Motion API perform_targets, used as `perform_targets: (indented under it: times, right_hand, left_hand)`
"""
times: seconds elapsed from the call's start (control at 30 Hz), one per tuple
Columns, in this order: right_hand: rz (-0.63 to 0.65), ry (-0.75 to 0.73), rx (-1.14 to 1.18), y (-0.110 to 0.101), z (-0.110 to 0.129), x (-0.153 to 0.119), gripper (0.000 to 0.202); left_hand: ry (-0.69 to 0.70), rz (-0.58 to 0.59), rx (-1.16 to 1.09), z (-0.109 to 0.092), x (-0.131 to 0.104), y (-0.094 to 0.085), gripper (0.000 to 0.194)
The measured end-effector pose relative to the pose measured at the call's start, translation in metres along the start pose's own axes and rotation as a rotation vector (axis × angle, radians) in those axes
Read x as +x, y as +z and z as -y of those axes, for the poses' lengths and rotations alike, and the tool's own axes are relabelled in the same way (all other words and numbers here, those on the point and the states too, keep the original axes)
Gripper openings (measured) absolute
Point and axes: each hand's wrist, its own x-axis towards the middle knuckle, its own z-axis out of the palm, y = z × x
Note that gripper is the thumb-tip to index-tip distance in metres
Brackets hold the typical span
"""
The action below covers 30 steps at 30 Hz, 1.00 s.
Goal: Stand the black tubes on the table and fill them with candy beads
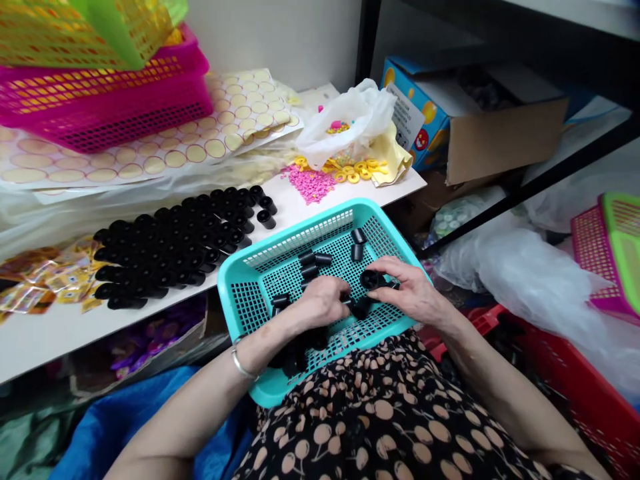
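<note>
A turquoise basket rests on my lap against the table edge, with several short black cylinders lying loose in it. Over its right part, my right hand pinches a black cylinder between thumb and fingers, its round open end showing. My left hand is low over the middle of the basket, fingers closed; what they hold, if anything, is hidden. Many black cylinders stand packed in rows on the white table, left of the basket.
Pink beads, yellow rings and a plastic bag lie beyond the basket. Stacked pink baskets stand back left, beside yellow packets. At right are a cardboard box, a black metal bar and a red crate.
</note>
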Motion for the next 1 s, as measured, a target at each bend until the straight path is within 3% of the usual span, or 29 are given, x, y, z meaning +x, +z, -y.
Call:
perform_targets:
  times: [0.17,0.3,0.57,0.77,1.0]
  right_hand:
    - [0.004,-0.107,-0.135,0.003,0.012,0.001,0.03]
    - [-0.003,-0.154,-0.202,0.006,0.019,0.003,0.031]
    - [0.018,-0.164,-0.366,0.006,0.019,0.002,0.03]
    - [0.089,-0.149,-0.392,0.012,0.026,0.001,0.026]
    - [-0.094,-0.047,-0.105,0.035,0.02,0.004,0.032]
  left_hand:
    - [0.06,-0.038,-0.759,0.002,-0.014,-0.021,0.027]
    - [0.103,-0.036,-0.938,0.005,-0.016,-0.02,0.027]
    - [0.077,-0.165,-0.925,0.003,-0.013,-0.019,0.028]
    - [0.009,-0.187,-0.848,-0.001,-0.012,-0.019,0.031]
    - [0.191,-0.275,-0.488,-0.007,-0.014,-0.007,0.029]
